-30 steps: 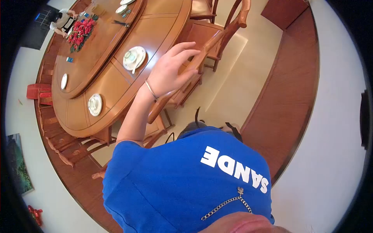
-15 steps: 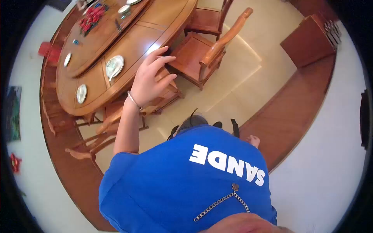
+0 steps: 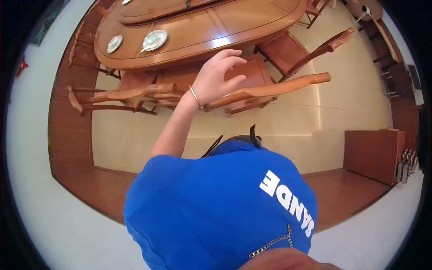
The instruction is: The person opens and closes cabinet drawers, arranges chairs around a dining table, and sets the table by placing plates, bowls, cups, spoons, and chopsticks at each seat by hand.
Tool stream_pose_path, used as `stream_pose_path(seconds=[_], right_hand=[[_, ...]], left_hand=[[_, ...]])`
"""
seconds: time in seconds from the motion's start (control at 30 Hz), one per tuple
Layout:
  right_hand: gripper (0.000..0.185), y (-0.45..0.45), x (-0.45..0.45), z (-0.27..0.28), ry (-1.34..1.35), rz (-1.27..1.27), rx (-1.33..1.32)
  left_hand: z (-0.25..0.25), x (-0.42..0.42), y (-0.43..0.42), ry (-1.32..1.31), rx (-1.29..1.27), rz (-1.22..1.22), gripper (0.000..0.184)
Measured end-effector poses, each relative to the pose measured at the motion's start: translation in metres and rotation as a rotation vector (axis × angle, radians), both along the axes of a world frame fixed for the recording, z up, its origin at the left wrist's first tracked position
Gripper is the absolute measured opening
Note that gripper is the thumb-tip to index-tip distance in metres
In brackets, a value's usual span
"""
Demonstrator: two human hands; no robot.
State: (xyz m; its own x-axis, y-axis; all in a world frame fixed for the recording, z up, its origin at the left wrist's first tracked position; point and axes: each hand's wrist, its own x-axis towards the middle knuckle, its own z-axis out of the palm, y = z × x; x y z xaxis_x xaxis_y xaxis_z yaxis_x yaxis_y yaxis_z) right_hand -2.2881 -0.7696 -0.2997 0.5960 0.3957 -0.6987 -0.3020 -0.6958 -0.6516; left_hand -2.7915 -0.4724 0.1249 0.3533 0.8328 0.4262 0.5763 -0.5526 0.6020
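Observation:
My left hand, with a silver bangle at the wrist, is raised in front of me. Its fingers are loosely curled and apart, and nothing is in them. In the picture it overlaps the near edge of an oval wooden table and the curved top rail of a wooden chair; I cannot tell that it touches either. My right hand is out of sight behind my blue shirt.
On the table are a plate with pale items and a smaller plate. Another wooden chair stands at the right, and one at the left. A reddish-brown cabinet sits by the right wall, on tiled floor bordered with dark wood.
My view has turned, so the table and chairs now lie more straight ahead and the cabinet is lower. My left hand shows farther right in view. My right hand has gone out of view.

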Motion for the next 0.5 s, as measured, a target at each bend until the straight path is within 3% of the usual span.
stream_pose_path(seconds=[0.3, 0.37, 0.5], right_hand=[[0.022, 0.076, 0.126, 0.014, 0.008, 0.1, -0.032], [0.022, 0.082, 0.147, 0.026, -0.017, 0.13, -0.066], [0.022, 0.103, 0.207, 0.016, -0.054, 0.269, -0.129]], left_hand=[[0.02, 0.155, 0.076, 0.045, 0.019, -0.194, 0.038], [0.031, 0.145, 0.092, 0.118, 0.063, -0.079, 0.037], [0.006, 0.145, 0.093, 0.095, 0.022, 0.234, 0.032]])
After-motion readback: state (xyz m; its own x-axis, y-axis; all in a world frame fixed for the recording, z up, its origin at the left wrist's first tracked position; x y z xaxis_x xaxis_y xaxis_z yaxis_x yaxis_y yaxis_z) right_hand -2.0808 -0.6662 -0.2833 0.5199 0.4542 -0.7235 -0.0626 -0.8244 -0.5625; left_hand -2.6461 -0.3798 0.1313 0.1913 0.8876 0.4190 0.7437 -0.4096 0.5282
